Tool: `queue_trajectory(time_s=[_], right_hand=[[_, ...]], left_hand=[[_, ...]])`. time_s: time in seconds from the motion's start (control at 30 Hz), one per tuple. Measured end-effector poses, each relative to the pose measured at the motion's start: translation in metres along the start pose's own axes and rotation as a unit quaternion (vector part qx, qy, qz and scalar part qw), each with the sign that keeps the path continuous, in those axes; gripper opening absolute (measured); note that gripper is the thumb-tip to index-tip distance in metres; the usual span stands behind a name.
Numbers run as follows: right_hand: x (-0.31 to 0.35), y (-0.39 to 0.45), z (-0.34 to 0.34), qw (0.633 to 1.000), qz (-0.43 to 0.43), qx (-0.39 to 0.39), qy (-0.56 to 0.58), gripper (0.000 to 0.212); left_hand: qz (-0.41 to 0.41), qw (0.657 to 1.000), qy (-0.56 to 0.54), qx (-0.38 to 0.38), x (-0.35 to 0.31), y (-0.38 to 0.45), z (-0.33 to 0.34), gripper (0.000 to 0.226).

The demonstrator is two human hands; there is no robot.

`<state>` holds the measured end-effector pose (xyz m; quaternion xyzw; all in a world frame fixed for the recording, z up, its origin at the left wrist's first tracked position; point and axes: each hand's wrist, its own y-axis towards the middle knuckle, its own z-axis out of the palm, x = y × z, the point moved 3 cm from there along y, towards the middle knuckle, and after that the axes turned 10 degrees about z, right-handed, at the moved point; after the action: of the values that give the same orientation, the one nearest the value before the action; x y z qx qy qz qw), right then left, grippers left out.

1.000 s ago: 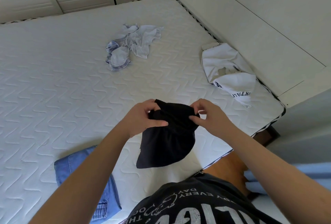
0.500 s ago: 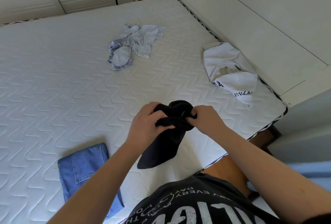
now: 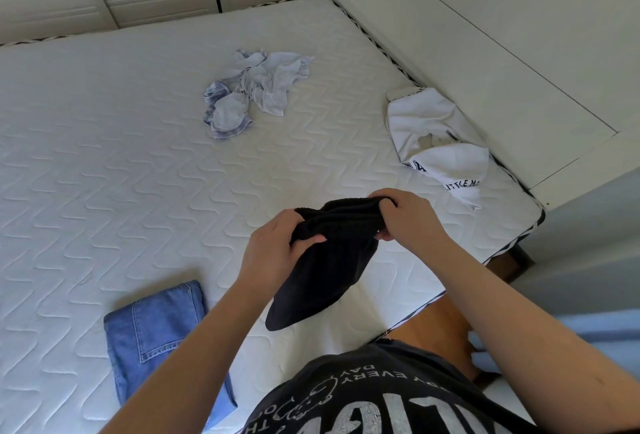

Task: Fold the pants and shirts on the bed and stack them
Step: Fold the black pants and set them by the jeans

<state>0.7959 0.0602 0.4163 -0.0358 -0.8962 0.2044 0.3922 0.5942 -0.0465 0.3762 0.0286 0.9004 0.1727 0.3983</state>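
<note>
your left hand grips the near-left end of a bunched black garment, thumb pressed across the fabric and fingers curled behind it. your right hand grips the far-right end of the same gathered edge, fingers curled over the top of the cloth. the two hands sit near each other, and the garment hangs from them above the white quilted mattress, its loose lower end drooping toward you; whether that end touches the mattress cannot be told. folded blue jeans lie flat on the mattress at its near left, partly behind your left forearm. a crumpled pale blue-and-white garment lies well apart toward the far middle. a white shirt with dark lettering lies rumpled by the right edge, beside the white bed frame.
</note>
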Motion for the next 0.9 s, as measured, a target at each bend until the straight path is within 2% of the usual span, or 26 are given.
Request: queue_trajectory(time_s=[0.1,0.2,0.3,0.37,0.4,0.43,0.53,0.6,0.7,0.8,0.83,0.9], right_hand=[[0.01,-0.002,-0.004,0.998,-0.012,0.009,0.056,0.04],[0.014,-0.002,-0.005,0.986,-0.001,0.095,0.136,0.042],[0.012,-0.005,-0.011,0.97,-0.044,0.194,0.142,0.03],[0.011,-0.01,-0.011,0.963,-0.095,0.239,0.085,0.049],[0.011,-0.011,-0.01,0.963,-0.124,0.231,0.062,0.057],[0.012,-0.011,-0.009,0.969,-0.154,0.19,0.034,0.058],[0.02,-0.011,-0.006,0.981,-0.187,0.036,-0.024,0.035],[0.023,-0.012,-0.003,0.979,-0.2,0.009,-0.032,0.026],[0.028,-0.012,0.003,0.968,-0.232,0.002,-0.093,0.019],[0.036,-0.012,0.005,0.961,-0.244,0.027,-0.125,0.025],[0.039,-0.013,0.004,0.96,-0.247,0.035,-0.13,0.027],[0.047,-0.014,0.005,0.956,-0.255,0.046,-0.141,0.028]], left_hand=[[-0.034,0.999,-0.025,-0.01,0.001,0.005,-0.008,0.024],[-0.064,0.995,-0.065,-0.027,0.003,0.012,-0.02,0.04],[-0.02,0.998,-0.063,-0.007,0.006,0.02,-0.035,0.073],[0.035,0.998,-0.033,0.03,0.01,0.025,-0.045,0.08],[0.064,0.997,-0.013,0.046,0.012,0.027,-0.048,0.079],[0.085,0.995,0.005,0.057,0.014,0.029,-0.051,0.074],[0.094,0.994,0.035,0.052,0.017,0.029,-0.059,0.047],[0.068,0.994,0.046,0.07,0.019,0.031,-0.065,0.039],[0.013,0.981,0.083,0.176,0.02,0.036,-0.07,0.035],[-0.028,0.928,0.215,0.303,0.015,0.042,-0.072,0.049],[-0.026,0.916,0.244,0.317,0.011,0.045,-0.071,0.059],[-0.014,0.918,0.225,0.325,0.002,0.052,-0.064,0.089]])
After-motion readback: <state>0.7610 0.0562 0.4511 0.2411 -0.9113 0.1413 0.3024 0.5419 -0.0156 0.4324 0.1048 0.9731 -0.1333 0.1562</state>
